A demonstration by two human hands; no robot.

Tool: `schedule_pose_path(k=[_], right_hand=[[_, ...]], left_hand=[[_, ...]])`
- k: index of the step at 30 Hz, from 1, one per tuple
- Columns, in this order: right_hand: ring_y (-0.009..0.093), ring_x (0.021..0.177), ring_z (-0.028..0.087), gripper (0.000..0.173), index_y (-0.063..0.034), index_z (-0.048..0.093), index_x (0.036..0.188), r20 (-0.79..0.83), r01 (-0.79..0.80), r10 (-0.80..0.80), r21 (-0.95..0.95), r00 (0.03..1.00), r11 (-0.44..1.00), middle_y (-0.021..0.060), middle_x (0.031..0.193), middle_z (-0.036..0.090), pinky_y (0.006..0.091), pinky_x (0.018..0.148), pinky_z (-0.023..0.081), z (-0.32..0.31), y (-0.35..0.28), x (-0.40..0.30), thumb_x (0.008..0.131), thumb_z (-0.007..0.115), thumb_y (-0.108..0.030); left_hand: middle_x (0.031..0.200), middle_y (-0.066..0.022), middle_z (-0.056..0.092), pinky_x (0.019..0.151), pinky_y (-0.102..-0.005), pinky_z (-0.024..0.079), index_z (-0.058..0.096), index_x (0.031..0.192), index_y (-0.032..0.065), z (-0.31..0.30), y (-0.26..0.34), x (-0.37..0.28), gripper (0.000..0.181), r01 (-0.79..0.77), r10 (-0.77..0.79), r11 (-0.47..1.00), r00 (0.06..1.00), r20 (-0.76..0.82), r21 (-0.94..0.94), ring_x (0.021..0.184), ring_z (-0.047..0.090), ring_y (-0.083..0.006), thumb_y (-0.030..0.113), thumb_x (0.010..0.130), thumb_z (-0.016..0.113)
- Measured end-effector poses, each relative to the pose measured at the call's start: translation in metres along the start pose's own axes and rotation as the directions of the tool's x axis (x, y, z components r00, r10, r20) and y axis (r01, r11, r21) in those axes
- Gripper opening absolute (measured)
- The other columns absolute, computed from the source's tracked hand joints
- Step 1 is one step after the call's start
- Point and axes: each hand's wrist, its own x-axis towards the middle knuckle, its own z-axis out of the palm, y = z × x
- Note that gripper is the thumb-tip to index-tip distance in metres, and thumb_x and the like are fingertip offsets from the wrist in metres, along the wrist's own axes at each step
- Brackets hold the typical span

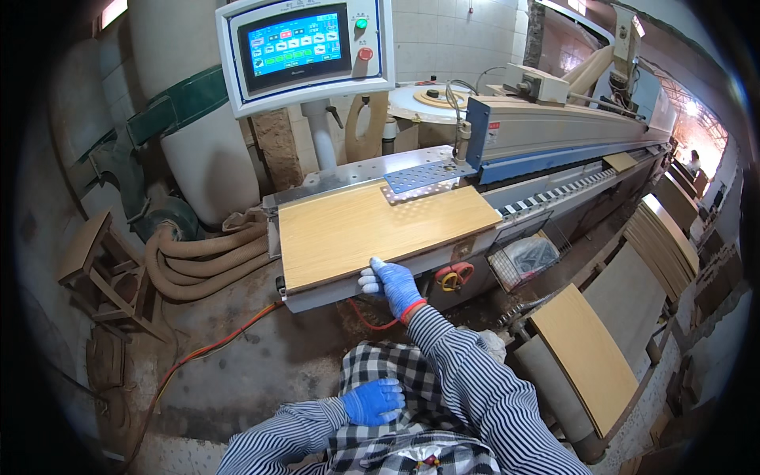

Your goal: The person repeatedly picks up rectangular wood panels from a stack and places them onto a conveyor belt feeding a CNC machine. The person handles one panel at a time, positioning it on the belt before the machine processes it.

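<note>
A rectangular wood-grain panel [380, 231] lies flat on the infeed end of an edge banding machine [570, 136]. My right hand [392, 286], in a blue glove with whitish fingertips, is at the panel's near edge. Its thumb touches that edge, while the fingers curl in front of the table's side; whether they grip is not clear. My left hand [374, 402], also blue-gloved, rests on the checked apron [386, 359] over my lap and holds nothing. Above the panel's far side sits a perforated blue plate [424, 177].
A control panel with a lit screen [297, 44] stands behind. Red-handled scissors [454, 276] and a wire basket [528, 255] hang on the machine's side. Another panel [585, 356] lies on a roller conveyor at right. Hoses [202, 261], a wooden stool [104, 267] and a floor cable [219, 341] are at left.
</note>
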Motion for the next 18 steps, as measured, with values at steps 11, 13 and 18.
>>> schedule_pose_path(k=[11, 13, 18], right_hand=[[0.015, 0.060, 0.062, 0.038, 0.0045, 0.065, 0.097, -0.202, 0.271, -0.275, -0.049, 0.940, 0.961, 0.0100, 0.078, 0.067, 0.0277, 0.057, 0.053, -0.092, -0.024, 0.012, 0.099, 0.054, -0.032], [0.014, 0.062, 0.063, 0.036, 0.0018, 0.066, 0.097, -0.210, 0.318, -0.312, -0.005, 0.926, 0.948, 0.0087, 0.079, 0.068, 0.0274, 0.057, 0.053, -0.118, -0.024, 0.000, 0.099, 0.054, -0.032], [0.032, 0.087, 0.068, 0.034, -0.0070, 0.070, 0.101, -0.264, 0.104, -0.616, -0.862, 0.742, 0.495, 0.0161, 0.094, 0.070, 0.0417, 0.078, 0.052, -0.233, 0.011, -0.074, 0.092, 0.057, -0.038]], left_hand=[[0.115, -0.0138, 0.063, 0.109, -0.0441, 0.036, 0.065, 0.110, 0.0034, -0.013, 0.004, 0.012, 0.033, 0.023, -0.022, 1.000, 0.997, 0.073, -0.016, 0.115, 0.056, -0.0302, 0.026, 0.089, 0.056], [0.114, -0.0129, 0.063, 0.107, -0.0438, 0.037, 0.065, 0.108, 0.0036, -0.017, 0.007, 0.015, 0.031, 0.028, -0.026, 0.999, 0.996, 0.091, -0.022, 0.114, 0.056, -0.0302, 0.026, 0.089, 0.056], [0.116, -0.0108, 0.064, 0.106, -0.0463, 0.038, 0.065, 0.112, 0.0065, -0.016, 0.010, 0.014, 0.032, 0.041, -0.043, 0.999, 0.995, 0.087, 0.020, 0.114, 0.057, -0.0299, 0.024, 0.086, 0.058]])
